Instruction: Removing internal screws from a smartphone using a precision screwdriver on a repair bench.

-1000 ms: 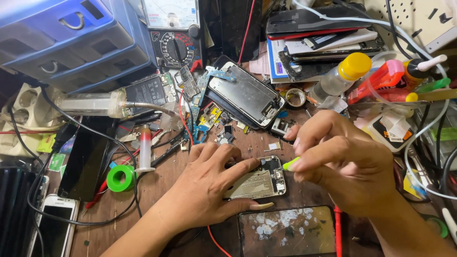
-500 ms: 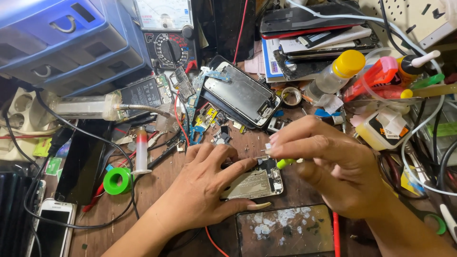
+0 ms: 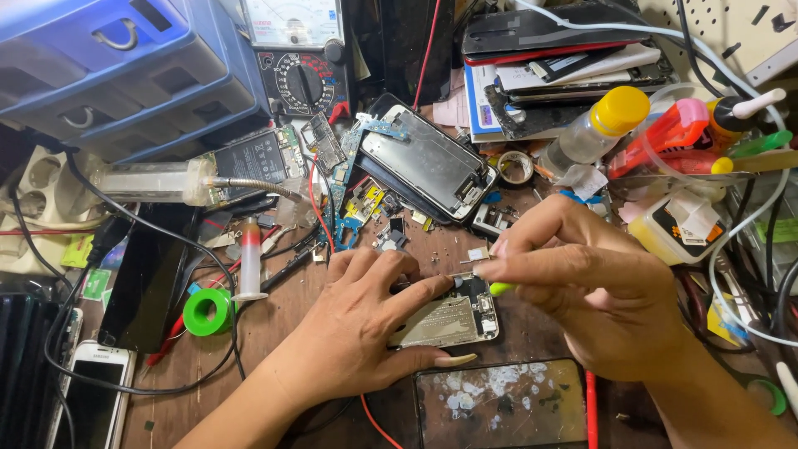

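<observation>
An opened phone body point(image 3: 453, 320) with its inner metal shield showing lies on the wooden bench. My left hand point(image 3: 362, 324) rests over its left half and pins it down, thumb along the lower edge. My right hand point(image 3: 594, 283) pinches a thin tool with a yellow-green handle point(image 3: 500, 288) and its tip touches the top edge of the phone, next to a tiny metal part point(image 3: 477, 254). The tool's tip is mostly hidden by my fingers.
A cracked phone screen point(image 3: 499, 403) lies in front. A detached display point(image 3: 428, 162), circuit boards point(image 3: 332, 154), a multimeter point(image 3: 299, 71), blue drawers point(image 3: 125, 66), green tape roll point(image 3: 208, 312), a syringe point(image 3: 249, 262), yellow-capped bottle point(image 3: 594, 133), stacked phones point(image 3: 549, 41) and cables crowd the bench.
My right hand has slid left and down toward the phone's top edge, bringing the tool tip onto it. My left hand has stayed on the phone body.
</observation>
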